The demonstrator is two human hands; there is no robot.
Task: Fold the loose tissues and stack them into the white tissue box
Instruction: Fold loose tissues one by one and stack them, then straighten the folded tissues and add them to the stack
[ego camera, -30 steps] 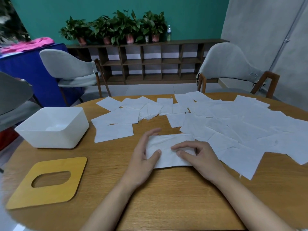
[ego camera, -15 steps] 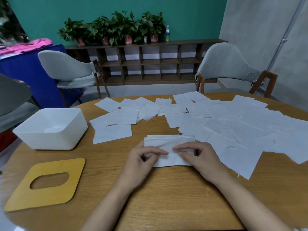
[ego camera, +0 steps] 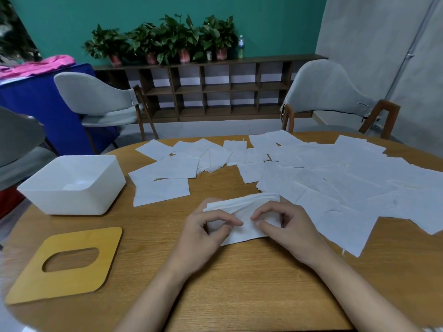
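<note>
Bare desk (ego camera: pixel 239 283) lies open below both hands. Loose tissues (ego camera: pixel 347 183) crowd the right and far side; the white tissue box (ego camera: pixel 72 185) and yellow lid (ego camera: pixel 64 264) block the left.

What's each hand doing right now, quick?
Left hand: pinching the tissue between thumb and forefinger.
Right hand: pinching the same tissue, next to the left.

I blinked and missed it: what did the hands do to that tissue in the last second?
The left hand, earlier flat on the folded tissue, curled its fingers and now pinches it near the middle, opposite the right hand, which pinches too. The white tissue box, yellow lid and loose tissues stayed put.
</note>
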